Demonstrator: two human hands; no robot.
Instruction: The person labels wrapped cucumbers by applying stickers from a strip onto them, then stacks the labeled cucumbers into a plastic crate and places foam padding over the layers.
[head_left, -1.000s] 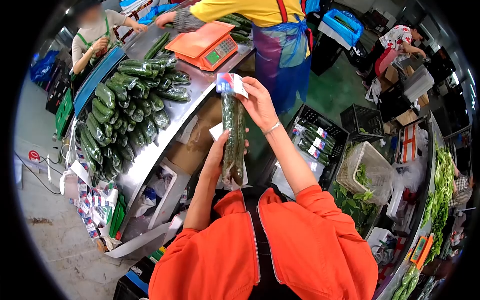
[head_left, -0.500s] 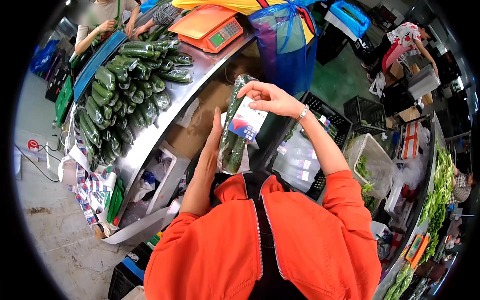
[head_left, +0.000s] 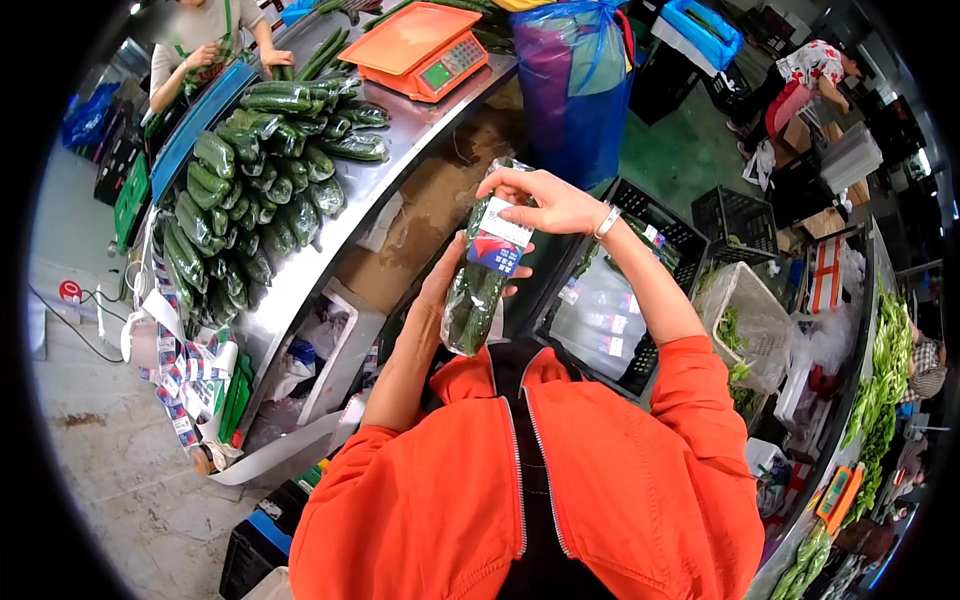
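In front of my chest is a clear plastic-wrapped pack of cucumbers (head_left: pixel 470 308), held at a slant. My left hand (head_left: pixel 441 278) is wrapped round it from below and behind, with fingertips showing at its right side. A white, blue and red label (head_left: pixel 498 248) lies across the pack's upper half. My right hand (head_left: pixel 556 206) has its curled fingers at the pack's upper end and its thumb against the label's upper part. The pack's back is hidden.
Many wrapped cucumber packs (head_left: pixel 235 190) are piled on the metal table (head_left: pixel 305 270) at left, near an orange scale (head_left: pixel 415 50). A black crate (head_left: pixel 580 360) of bagged packs stands at right. A co-worker (head_left: pixel 210 50) is behind the table; another person (head_left: pixel 800 80) bends at far right.
The pack has turned so its label sits flatter across it, and my left fingers have wrapped round it. My right hand stays at the label. The co-worker's hands behind the table have moved.
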